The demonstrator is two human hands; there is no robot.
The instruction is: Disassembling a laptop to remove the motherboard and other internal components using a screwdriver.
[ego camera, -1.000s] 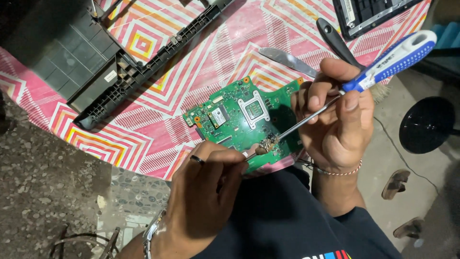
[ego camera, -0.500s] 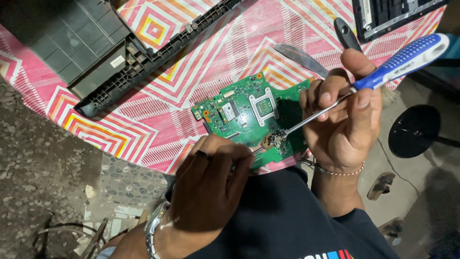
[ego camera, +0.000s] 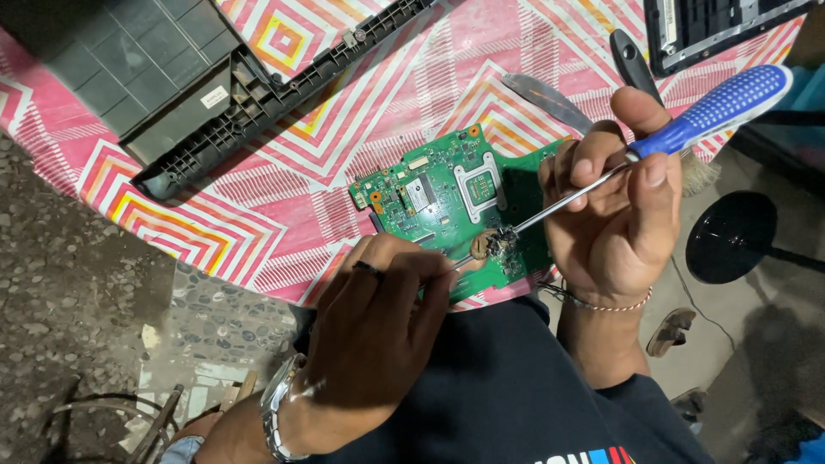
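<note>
Since the earlier frame the view has drifted slightly; both hands stay on the work. The right hand is closed around a blue-handled screwdriver, its tip on a small round part of the green circuit board at the worktop's near edge. The left hand pinches something thin there, too hidden to identify. The board looks light, stiff and fragile, best held by its edges.
</note>
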